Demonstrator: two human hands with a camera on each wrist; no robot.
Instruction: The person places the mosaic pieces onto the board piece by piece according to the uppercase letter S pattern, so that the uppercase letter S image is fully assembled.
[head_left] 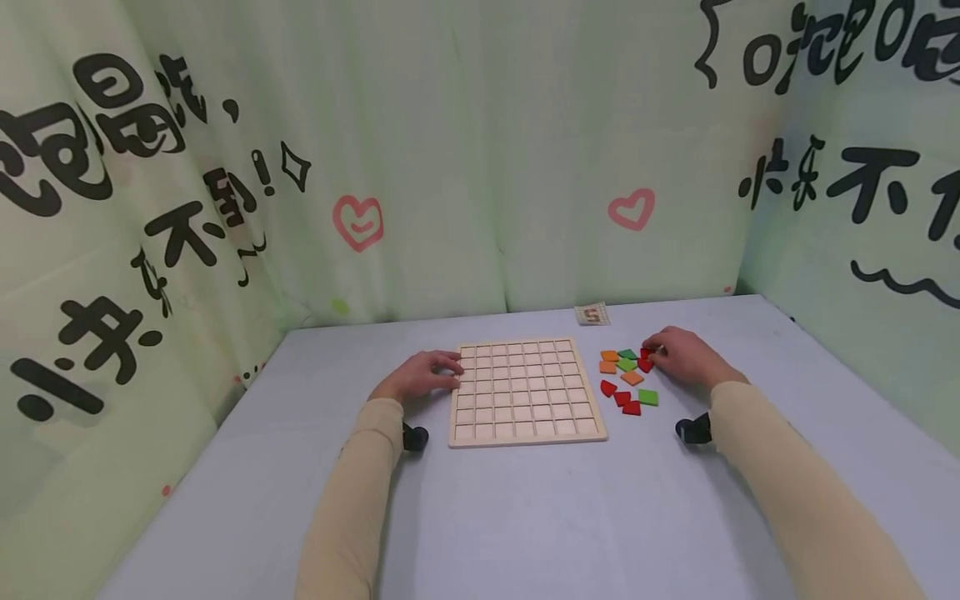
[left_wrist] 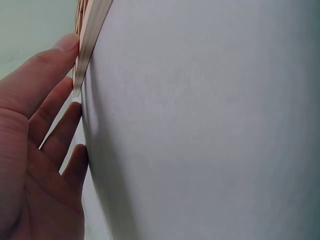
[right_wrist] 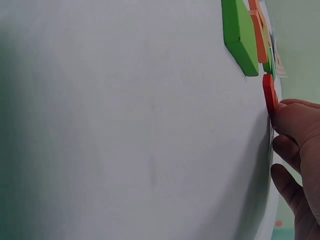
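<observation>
A pale wooden grid board (head_left: 525, 392) lies on the table with bare square cells. My left hand (head_left: 422, 375) rests at its left edge; in the left wrist view the thumb (left_wrist: 66, 44) touches the board's side (left_wrist: 90, 40), the other fingers loosely extended. To the right of the board, my right hand (head_left: 686, 358) pinches a red tile (right_wrist: 269, 92) between thumb and fingertips, partly hidden by them. Around it lie small flat tiles: orange (head_left: 632, 377), green (head_left: 648, 397) and red (head_left: 632, 408), some of them touching or overlapping.
Behind the tiles lies a small printed card (head_left: 592, 314). The white tabletop (head_left: 525, 517) stretches toward me. Pale green curtains (head_left: 480, 167) with black writing and pink hearts stand behind and at both sides. A dark wrist camera (head_left: 693, 429) sits by the right sleeve.
</observation>
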